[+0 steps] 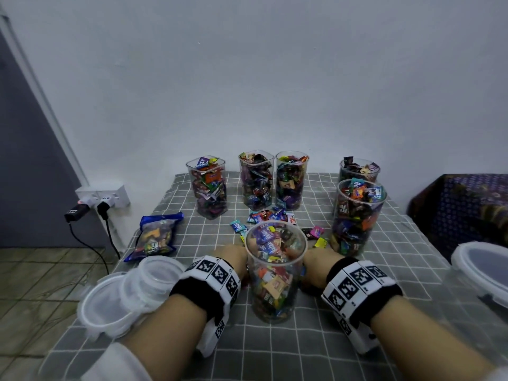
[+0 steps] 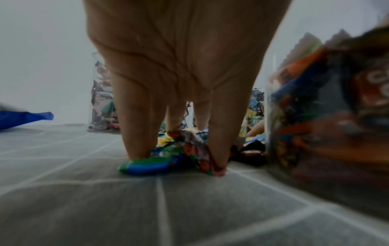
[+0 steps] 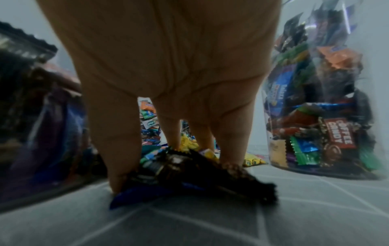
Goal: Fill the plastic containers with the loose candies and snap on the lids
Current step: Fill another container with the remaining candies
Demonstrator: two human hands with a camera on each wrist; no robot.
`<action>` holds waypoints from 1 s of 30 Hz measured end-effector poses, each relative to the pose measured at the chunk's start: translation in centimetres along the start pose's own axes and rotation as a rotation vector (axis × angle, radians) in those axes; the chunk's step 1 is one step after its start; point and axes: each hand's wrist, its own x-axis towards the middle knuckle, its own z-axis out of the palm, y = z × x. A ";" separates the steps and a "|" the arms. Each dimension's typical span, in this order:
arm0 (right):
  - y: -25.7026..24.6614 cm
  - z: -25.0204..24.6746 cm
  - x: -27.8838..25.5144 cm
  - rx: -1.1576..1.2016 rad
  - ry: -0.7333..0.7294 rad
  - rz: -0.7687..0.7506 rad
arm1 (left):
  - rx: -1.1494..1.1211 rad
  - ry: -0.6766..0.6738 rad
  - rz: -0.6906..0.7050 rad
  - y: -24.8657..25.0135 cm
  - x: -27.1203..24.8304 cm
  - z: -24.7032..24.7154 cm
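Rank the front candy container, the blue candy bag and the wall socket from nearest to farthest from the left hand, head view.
From the left hand, pinching loose candies:
1. Front container, immediately to its right.
2. Blue candy bag, to its left.
3. Wall socket, far left, beyond the bag.

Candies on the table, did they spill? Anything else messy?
A few candies lie loose on the cloth behind the front jar; the left hand and right hand pinch some. The stacked lids sit at the table edge.
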 end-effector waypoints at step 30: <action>0.8 -1.5 -2.0 0.238 0.338 0.048 | -0.006 0.289 0.009 0.6 -1.2 -0.9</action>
